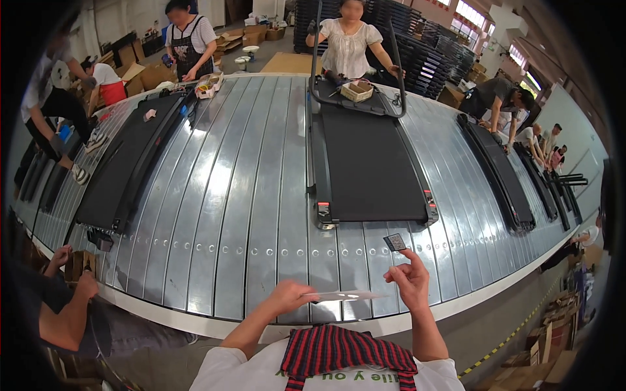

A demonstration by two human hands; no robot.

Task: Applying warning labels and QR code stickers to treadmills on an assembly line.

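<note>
My left hand [287, 298] pinches one end of a thin white sheet [349, 296], seen almost edge-on in front of my chest. Raised to the right of it is my right hand [411, 279], its index finger pointing up with a small dark rectangular sticker [394, 242] at the tip. The other fingers of that hand are curled. Straight ahead lies a black treadmill [372, 163], flat on the metal slat conveyor [261, 195], its near end just beyond the sticker. Red-marked labels show at its two near corners.
Other treadmills lie on the conveyor, one at the left [130, 163] and one at the right [499, 173]. A person [352, 52] at the far side grips the upright frame [402, 85]. A small parts box [357, 90] rests on the middle treadmill. Another person's arm [72, 313] is close at my left.
</note>
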